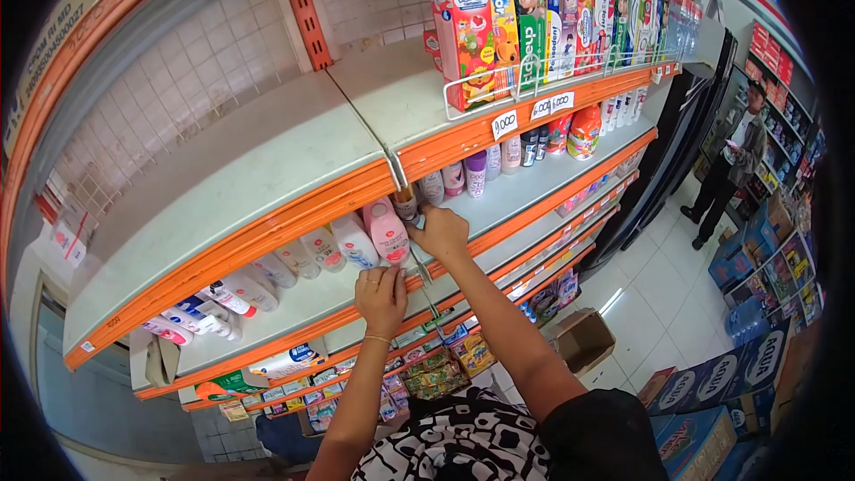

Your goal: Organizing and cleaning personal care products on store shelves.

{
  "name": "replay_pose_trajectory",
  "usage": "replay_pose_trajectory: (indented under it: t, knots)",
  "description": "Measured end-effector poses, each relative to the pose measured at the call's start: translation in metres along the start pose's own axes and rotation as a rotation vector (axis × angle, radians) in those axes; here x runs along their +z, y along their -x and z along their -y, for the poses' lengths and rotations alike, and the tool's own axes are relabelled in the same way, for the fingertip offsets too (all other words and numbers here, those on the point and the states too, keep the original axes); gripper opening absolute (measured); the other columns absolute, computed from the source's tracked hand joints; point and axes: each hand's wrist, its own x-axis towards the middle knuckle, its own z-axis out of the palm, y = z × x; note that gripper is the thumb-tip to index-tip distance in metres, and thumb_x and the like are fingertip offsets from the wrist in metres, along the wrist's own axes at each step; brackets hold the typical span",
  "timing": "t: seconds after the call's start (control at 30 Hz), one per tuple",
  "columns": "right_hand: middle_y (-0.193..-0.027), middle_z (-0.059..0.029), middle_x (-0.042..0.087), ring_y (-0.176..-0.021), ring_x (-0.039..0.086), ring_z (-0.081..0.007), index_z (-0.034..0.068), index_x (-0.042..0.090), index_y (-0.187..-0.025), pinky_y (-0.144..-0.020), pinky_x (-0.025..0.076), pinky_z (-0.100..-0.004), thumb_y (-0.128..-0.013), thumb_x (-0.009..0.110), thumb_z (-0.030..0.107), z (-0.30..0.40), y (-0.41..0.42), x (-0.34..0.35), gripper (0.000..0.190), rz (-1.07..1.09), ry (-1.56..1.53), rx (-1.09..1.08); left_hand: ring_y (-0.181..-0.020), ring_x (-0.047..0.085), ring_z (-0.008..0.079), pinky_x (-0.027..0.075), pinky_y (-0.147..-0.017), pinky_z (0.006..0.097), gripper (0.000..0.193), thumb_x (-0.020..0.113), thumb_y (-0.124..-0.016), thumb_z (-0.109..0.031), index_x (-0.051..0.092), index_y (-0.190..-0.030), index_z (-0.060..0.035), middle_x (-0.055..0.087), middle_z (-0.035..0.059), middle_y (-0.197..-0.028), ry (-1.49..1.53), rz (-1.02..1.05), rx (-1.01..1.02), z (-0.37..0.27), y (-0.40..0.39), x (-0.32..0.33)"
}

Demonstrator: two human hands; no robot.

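On the second shelf, a pink lotion bottle (387,230) stands near the front edge, tilted in the view. My left hand (381,297), with a ring and a thin bracelet, rests at the orange shelf edge (314,324), fingertips close to that bottle's base. Just right of it is a small dark bottle with a gold-coloured part (405,204). My right hand (441,230) reaches in against this bottle, thumb at its lower side; the other fingers are partly hidden. A white bottle (355,240) stands left of the pink one, and a purple-capped bottle (475,174) stands farther right.
The upper shelf (247,140) overhangs the bottles; toothpaste boxes (474,33) stand behind a wire guard (481,87) on its right. Lower shelves carry sachets (434,374). An open cardboard box (584,341) sits on the tiled floor. A person (731,153) stands in the aisle near stacked cartons (721,374).
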Motion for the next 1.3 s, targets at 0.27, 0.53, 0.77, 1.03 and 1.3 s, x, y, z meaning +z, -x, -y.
replay_pose_trajectory:
  t: [0.27,0.53,0.77,1.03,1.3]
  knots:
    - [-0.062,-0.0105,0.061,-0.065,0.062,-0.0293,0.005,0.058,-0.080,-0.056,0.048,-0.0408,-0.061,0.069,0.039,-0.008,0.003,0.005,0.040,-0.037,-0.027,-0.019,-0.070,0.051,0.0232,0.040,-0.060,0.0335,0.012,0.066,-0.073,-0.011,0.063,-0.083,-0.0064,0.053,0.0061,-0.075,0.030,0.030,-0.006,0.000,-0.003,-0.006]
    - [-0.063,-0.0130,0.060,-0.064,0.062,-0.0311,0.003,0.057,-0.084,-0.057,0.049,-0.0402,-0.062,0.067,0.036,-0.005,0.013,-0.005,0.042,0.011,-0.113,-0.023,-0.072,0.049,0.0228,0.038,-0.061,0.0339,0.019,0.066,-0.074,-0.017,0.064,-0.091,-0.0082,0.050,0.0058,-0.076,0.048,0.093,0.007,-0.001,-0.001,-0.014]
    - [-0.057,-0.0133,0.057,-0.057,0.060,-0.0301,0.001,0.057,-0.083,-0.054,0.047,-0.0401,-0.059,0.069,0.030,-0.011,0.014,-0.004,0.039,-0.009,-0.241,-0.093,-0.075,0.048,0.0221,0.037,-0.062,0.0344,0.027,0.063,-0.077,-0.024,0.063,-0.102,-0.0124,0.051,0.0053,-0.082,0.012,0.165,0.034,0.002,0.000,-0.013]
    - [-0.071,-0.0144,0.053,-0.058,0.055,-0.0248,-0.003,0.055,-0.077,-0.054,0.045,-0.0341,-0.060,0.073,0.022,-0.020,0.013,0.003,0.036,-0.148,-0.262,-0.192,-0.077,0.048,0.0232,0.037,-0.063,0.0351,0.031,0.061,-0.078,-0.026,0.062,-0.106,-0.0125,0.051,0.0067,-0.084,0.019,0.197,0.036,0.004,0.000,-0.015]
    - [-0.083,-0.0158,0.051,-0.064,0.055,-0.0295,-0.001,0.054,-0.085,-0.059,0.047,-0.0380,-0.060,0.073,0.022,-0.015,0.020,-0.001,0.039,-0.053,-0.223,-0.146,-0.079,0.048,0.0237,0.037,-0.064,0.0358,0.029,0.059,-0.080,-0.029,0.062,-0.105,-0.0156,0.050,0.0069,-0.085,-0.008,0.222,0.054,0.004,0.000,-0.016]
